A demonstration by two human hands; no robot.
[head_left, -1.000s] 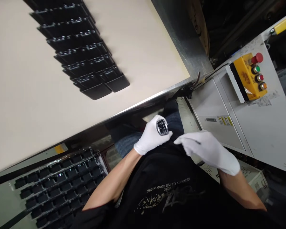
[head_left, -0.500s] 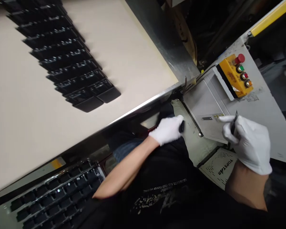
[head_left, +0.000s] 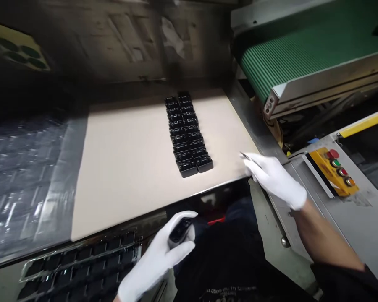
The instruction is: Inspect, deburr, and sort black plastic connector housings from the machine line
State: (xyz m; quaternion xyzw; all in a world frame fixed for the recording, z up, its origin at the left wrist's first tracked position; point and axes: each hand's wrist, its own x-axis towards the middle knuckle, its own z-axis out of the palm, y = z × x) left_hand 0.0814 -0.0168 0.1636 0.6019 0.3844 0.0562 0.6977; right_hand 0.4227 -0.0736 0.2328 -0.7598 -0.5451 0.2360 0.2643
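Hands white-gloved: left hand (head_left: 157, 262) grips glossy black part (head_left: 180, 230), right hand (head_left: 275, 180) pinches thin tool (head_left: 245, 156).

Desk (head_left: 129, 167) at centre. A double row (head_left: 187, 134) of parts lies on its right half, running from near the front edge toward the back. Covered trays (head_left: 22, 167) lie left of the desk. A tray (head_left: 82, 264) sits before and below the front edge, at the left. The left hand (head_left: 157, 260) is just right of that tray, closed round one part (head_left: 179, 230). The right hand (head_left: 275, 178) rests at the desk's front right corner, right of the row. The conveyor (head_left: 302, 50) stands behind and right of the desk, and the button box (head_left: 332, 172) is right of the right hand.
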